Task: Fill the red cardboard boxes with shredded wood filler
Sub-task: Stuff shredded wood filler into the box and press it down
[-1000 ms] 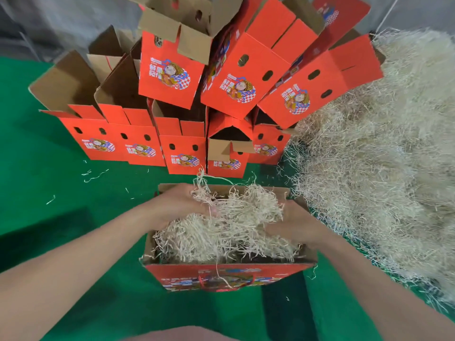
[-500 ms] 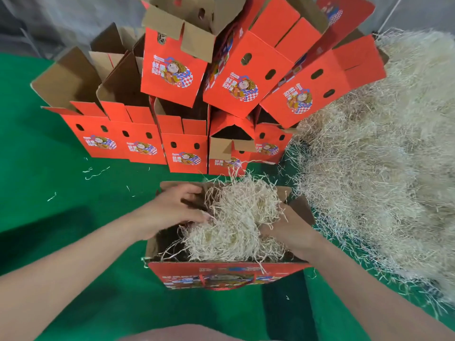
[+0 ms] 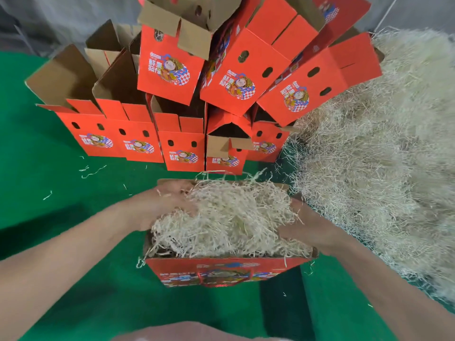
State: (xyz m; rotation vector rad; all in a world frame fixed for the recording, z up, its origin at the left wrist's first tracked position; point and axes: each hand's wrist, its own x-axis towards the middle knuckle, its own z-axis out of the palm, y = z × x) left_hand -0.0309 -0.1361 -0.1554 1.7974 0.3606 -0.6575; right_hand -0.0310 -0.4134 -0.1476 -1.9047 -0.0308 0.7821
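An open red cardboard box (image 3: 221, 269) sits at the near edge of the green-covered counter (image 3: 49, 193), heaped with pale shredded wood filler (image 3: 226, 217). The left hand (image 3: 170, 205) and right hand (image 3: 305, 225) press against the mound from either side. Their fingers are blurred or buried in the strands, so I cannot tell whether they are spread or gripping. Behind it stands a stack of empty red printed boxes (image 3: 182, 148), and a large loose heap of filler (image 3: 381, 156) lies along the right edge.

Bright, soft, even light across my head-camera feed.
The wearer's left hand (image 3: 170, 205) and the pale shredded wood filler (image 3: 229, 217) smear with motion blur; soft-edged shadows darken the green cloth table cover (image 3: 49, 180) nearest the camera; stacked red cardboard boxes (image 3: 246, 77) splay outward under wide-angle distortion.
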